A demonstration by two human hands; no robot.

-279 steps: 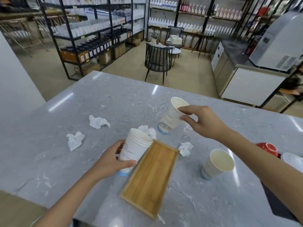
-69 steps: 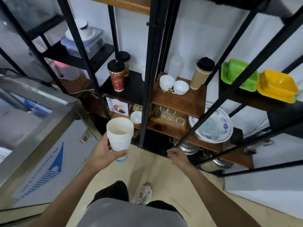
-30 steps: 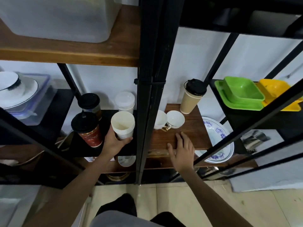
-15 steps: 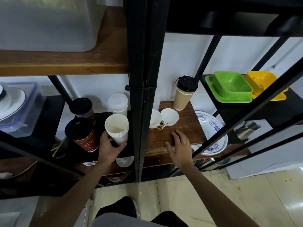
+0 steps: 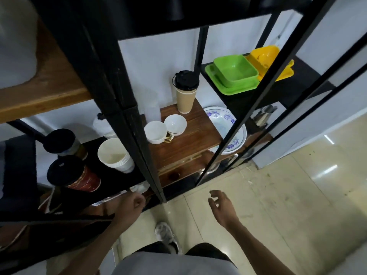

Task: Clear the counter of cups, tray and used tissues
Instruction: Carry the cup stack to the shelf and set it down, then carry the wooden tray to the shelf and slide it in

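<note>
The stack of white paper cups point(image 5: 116, 155) stands on the black shelf point(image 5: 111, 181) left of the black upright post, free of any hand. My left hand point(image 5: 130, 206) hangs below and in front of that shelf, fingers curled closed with nothing in them. Out over the floor tiles, my right hand point(image 5: 223, 207) has its fingers loosely apart and holds nothing. The counter, tray and tissues are out of view.
Two lidded cups point(image 5: 73, 175) stand left of the stack. On the wooden shelf point(image 5: 190, 147) sit two white teacups point(image 5: 157, 132) and a tan lidded cup point(image 5: 186, 92). A blue-patterned bowl point(image 5: 224, 132), green trays point(image 5: 234, 74) and yellow trays point(image 5: 266, 58) lie to the right. Black frame bars point(image 5: 127, 108) cross in front.
My left hand let go of the cup stack, which now stands on the black shelf, and drew back. My right hand lifted off the wooden shelf and pulled away toward the floor side.
</note>
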